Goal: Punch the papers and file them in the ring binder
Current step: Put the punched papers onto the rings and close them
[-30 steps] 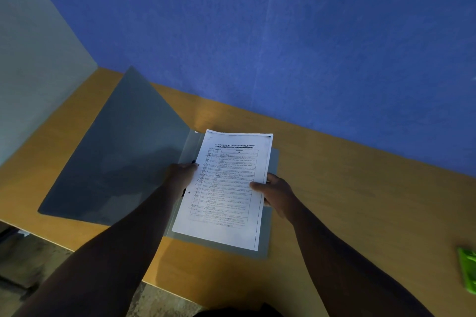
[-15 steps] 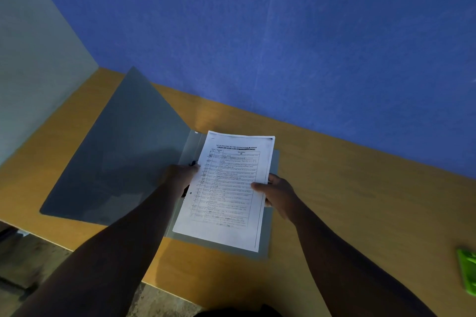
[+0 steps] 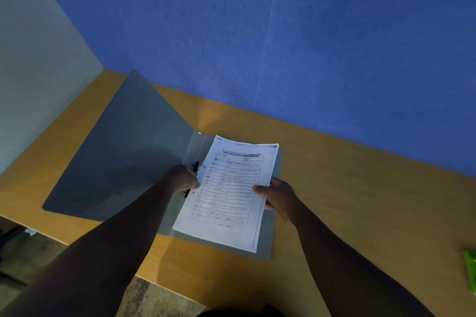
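- I am holding the papers (image 3: 226,193) over the right-hand half of the open ring binder (image 3: 123,162), their long axis running from my near side toward the blue wall (image 3: 283,33), and their printed heading pointing at the wall and tilting a little to the right.
- My right hand (image 3: 277,197) is pinching the sheets at their right edge, thumb on top.
- My left hand (image 3: 181,179) is sitting curled at the punched left edge, by the black ring mechanism (image 3: 196,166); I cannot tell whether it is gripping the paper or the rings.
- The rings are mostly hiding behind that hand, and the print is too small to read.
- The binder is lying open toward the desk's (image 3: 360,201) left corner, its cover spreading leftward.
- A green object (image 3: 470,269) is getting cut off at the desk's right edge.
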The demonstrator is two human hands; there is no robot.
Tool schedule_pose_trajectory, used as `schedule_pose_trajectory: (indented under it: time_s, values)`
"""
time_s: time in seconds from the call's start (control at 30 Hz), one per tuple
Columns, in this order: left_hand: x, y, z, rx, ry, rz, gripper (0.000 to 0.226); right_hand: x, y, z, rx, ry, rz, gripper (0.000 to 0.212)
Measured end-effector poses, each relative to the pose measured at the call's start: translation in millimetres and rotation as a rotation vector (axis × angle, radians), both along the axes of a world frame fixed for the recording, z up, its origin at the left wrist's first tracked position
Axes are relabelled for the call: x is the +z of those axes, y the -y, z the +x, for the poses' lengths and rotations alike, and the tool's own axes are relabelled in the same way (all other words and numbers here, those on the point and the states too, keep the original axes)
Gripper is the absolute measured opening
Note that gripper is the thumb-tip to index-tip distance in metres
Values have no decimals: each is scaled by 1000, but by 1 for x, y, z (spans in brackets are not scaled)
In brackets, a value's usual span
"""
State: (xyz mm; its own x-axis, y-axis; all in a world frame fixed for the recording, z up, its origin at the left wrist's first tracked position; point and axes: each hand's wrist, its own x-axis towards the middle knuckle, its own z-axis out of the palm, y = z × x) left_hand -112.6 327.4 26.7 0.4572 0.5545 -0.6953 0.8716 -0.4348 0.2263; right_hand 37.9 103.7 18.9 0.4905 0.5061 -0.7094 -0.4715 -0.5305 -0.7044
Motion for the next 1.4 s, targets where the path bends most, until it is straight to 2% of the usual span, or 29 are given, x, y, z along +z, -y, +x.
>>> schedule_pose_trajectory:
  time_s: [0.4,0.63,1.07,1.2,1.27,1.4]
  values:
    - [8,-4,-2,-308,-152,39,42,1,0,-1,-2,7,8,28]
    - [11,-1,-4,-352,-148,27,42,-3,2,0,-9,8,4,27]
    - [-7,-3,-7,-288,-113,53,47,-5,3,-1,28,60,-54,31]
    - [-6,-10,0,-280,-110,104,35,-4,2,-4,60,93,-75,32]
    - [-10,-17,3,-239,-81,121,35,-4,1,-6,81,115,-94,31]
    - [-24,-22,5,-133,-22,176,18,-10,-3,-7,124,176,-144,29]
